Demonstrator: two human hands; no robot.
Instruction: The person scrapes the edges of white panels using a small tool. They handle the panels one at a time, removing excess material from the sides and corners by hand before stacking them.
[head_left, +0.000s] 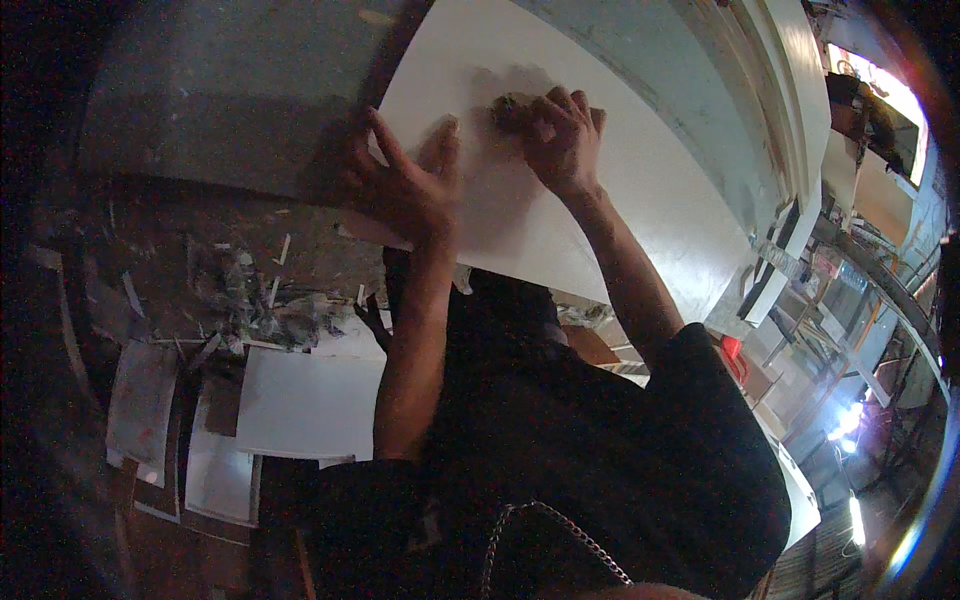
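A large white panel (640,170) lies flat on a grey table (220,130) in front of me. My left hand (410,190) rests at the panel's left edge. Its thumb and fingers are spread, and nothing shows between them. Over the far part of the panel, my right hand (565,140) is closed, with the fingers curled. At its fingertips is a small dark, rounded thing (510,113), too shadowed for me to make out its kind. Shadows of both hands fall across the white surface.
Scraps and thin offcuts (260,290) litter the floor at left. White boards (310,400) lie below them. Long pale strips (785,90) run along the table's right side. A red object (733,350) sits beyond my right elbow, and bright lamps (848,425) shine at far right.
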